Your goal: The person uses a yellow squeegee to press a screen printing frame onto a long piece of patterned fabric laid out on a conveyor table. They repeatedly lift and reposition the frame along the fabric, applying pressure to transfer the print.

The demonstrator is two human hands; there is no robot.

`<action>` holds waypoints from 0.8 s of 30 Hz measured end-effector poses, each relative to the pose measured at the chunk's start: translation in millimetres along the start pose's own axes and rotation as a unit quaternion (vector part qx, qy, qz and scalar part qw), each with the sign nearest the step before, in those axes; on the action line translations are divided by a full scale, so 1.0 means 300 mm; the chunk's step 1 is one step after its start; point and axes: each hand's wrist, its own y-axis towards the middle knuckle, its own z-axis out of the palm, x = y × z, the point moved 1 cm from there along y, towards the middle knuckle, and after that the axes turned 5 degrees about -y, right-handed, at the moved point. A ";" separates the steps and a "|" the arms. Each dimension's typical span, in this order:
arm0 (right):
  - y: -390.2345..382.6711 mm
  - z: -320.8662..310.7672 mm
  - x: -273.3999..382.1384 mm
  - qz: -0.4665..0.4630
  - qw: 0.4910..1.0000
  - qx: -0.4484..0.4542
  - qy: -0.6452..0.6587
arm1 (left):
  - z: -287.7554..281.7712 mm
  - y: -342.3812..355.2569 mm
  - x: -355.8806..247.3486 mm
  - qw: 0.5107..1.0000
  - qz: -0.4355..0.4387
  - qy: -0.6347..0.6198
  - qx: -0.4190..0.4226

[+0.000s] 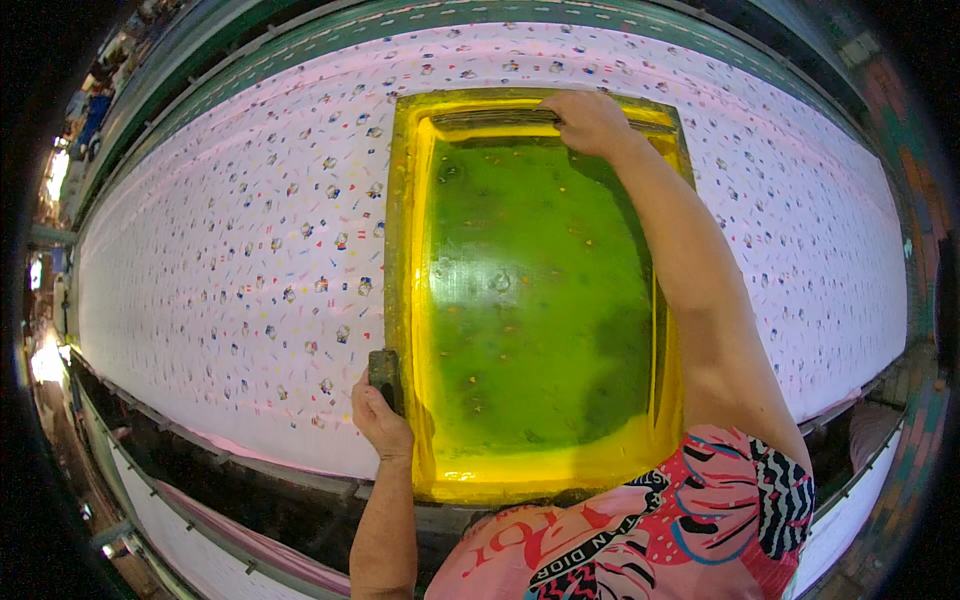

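Observation:
A screen-printing frame (400, 200) lies over printed white fabric (230, 270), its mesh (520, 290) green and its inner borders coated with yellow ink. My left hand (382, 418) is closed around a dark block-shaped handle (384, 370) at the frame's near left side. At the far end, my right arm stretches across the screen. There my right hand (592, 122) grips a dark, ink-streaked squeegee (480, 119) that lies along the far inside edge. The fingertips of my right hand are partly hidden behind the hand itself.
The fabric carries small scattered figures and covers a long table running left to right. Beyond it runs a green table edge (330, 50). Nearer me is a dark gap (260, 490), with a lower rail and more pale fabric (190, 540) below. A brick-patterned floor (915, 200) shows at the right.

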 end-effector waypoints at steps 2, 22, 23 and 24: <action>-0.018 -0.020 -0.005 -0.018 0.998 0.045 0.027 | 0.009 0.007 0.007 1.000 0.011 -0.014 -0.004; -1.117 -0.138 0.741 -0.017 0.990 0.132 0.054 | 0.029 0.032 0.079 0.993 0.105 0.014 -0.050; -1.175 -0.147 0.784 -0.014 0.989 0.140 0.050 | 0.027 0.028 0.078 0.992 0.114 0.025 -0.039; -1.230 -0.153 0.825 -0.013 0.988 0.147 0.046 | 0.024 0.030 0.075 0.991 0.123 0.035 -0.028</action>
